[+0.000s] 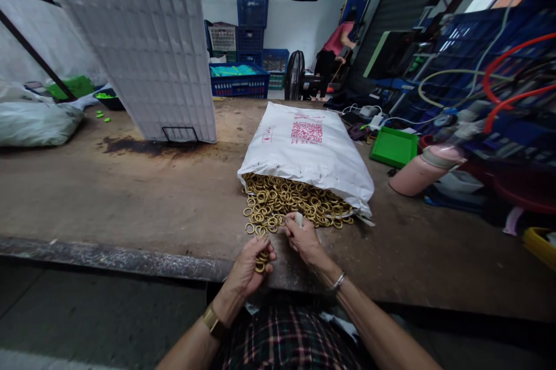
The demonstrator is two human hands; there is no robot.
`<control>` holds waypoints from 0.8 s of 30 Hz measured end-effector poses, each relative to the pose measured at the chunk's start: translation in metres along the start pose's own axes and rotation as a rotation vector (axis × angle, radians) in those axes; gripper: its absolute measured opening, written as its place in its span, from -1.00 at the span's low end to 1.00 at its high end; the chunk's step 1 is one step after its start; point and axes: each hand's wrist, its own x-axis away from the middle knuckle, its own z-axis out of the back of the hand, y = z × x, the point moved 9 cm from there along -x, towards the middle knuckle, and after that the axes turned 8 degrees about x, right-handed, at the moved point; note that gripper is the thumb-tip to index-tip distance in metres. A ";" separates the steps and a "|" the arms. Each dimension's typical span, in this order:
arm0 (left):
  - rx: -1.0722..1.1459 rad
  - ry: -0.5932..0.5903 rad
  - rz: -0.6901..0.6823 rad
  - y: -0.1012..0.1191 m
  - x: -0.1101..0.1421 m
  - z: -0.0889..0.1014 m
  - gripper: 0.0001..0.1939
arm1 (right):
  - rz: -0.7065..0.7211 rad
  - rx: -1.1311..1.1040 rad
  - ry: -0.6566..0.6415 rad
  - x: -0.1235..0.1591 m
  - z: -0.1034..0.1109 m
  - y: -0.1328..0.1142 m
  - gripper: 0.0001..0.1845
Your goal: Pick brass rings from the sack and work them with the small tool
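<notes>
A white sack (282, 153) printed with a red square code lies on the table, its mouth toward me. Many brass-coloured rings (299, 196) spill out of it in a heap. My left hand (253, 263), at the table's front edge, is closed around several of these rings, some showing between the fingers. To its right, my right hand (304, 237) is pinched at the near edge of the heap. A small pale piece shows at its thumb and forefinger; I cannot make out whether that hand also holds a ring.
A tall white ridged panel (152, 51) stands in a black wire holder at left. On the right are a green tray (394, 147) and a pink bottle (425, 170). Blue crates (238, 87) are stacked behind the table. A person (334, 48) stands at the back.
</notes>
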 end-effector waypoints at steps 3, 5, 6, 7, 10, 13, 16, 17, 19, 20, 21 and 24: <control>-0.105 0.001 -0.067 0.002 -0.002 -0.009 -0.59 | -0.126 -0.295 -0.094 0.017 -0.012 0.001 -0.64; -0.165 0.006 -0.117 0.002 -0.002 -0.014 -0.55 | -0.144 -0.386 -0.150 0.028 -0.021 -0.003 -0.64; -0.194 0.011 -0.142 0.002 -0.003 -0.016 -0.56 | -0.150 -0.409 -0.166 0.032 -0.025 -0.004 -0.64; -0.224 0.017 -0.166 0.002 -0.003 -0.017 -0.57 | -0.156 -0.419 -0.176 0.035 -0.028 -0.004 -0.65; -0.323 0.049 -0.243 0.006 -0.004 -0.016 -0.60 | -0.159 -0.355 -0.180 0.039 -0.031 0.000 -0.67; -0.483 0.108 -0.332 0.017 -0.001 -0.012 -0.66 | -0.076 -0.090 -0.124 0.036 -0.022 -0.003 -0.71; -0.698 0.103 -0.483 0.034 0.006 -0.018 -0.77 | 0.082 0.227 -0.009 0.033 -0.006 -0.019 -0.76; -0.760 0.084 -0.535 0.038 0.008 -0.022 -0.80 | 0.136 0.297 0.016 0.034 -0.003 -0.026 -0.77; -0.852 0.048 -0.617 0.043 0.012 -0.028 -0.87 | 0.221 0.398 0.011 0.035 -0.003 -0.037 -0.79; -0.884 0.040 -0.646 0.044 0.014 -0.030 -0.90 | 0.249 0.445 -0.015 0.036 -0.006 -0.040 -0.80; -0.908 0.039 -0.667 0.044 0.015 -0.031 -0.91 | 0.262 0.493 -0.041 0.037 -0.009 -0.041 -0.80; -0.921 0.020 -0.674 0.043 0.016 -0.032 -0.90 | 0.236 0.569 -0.081 0.036 -0.015 -0.035 -0.76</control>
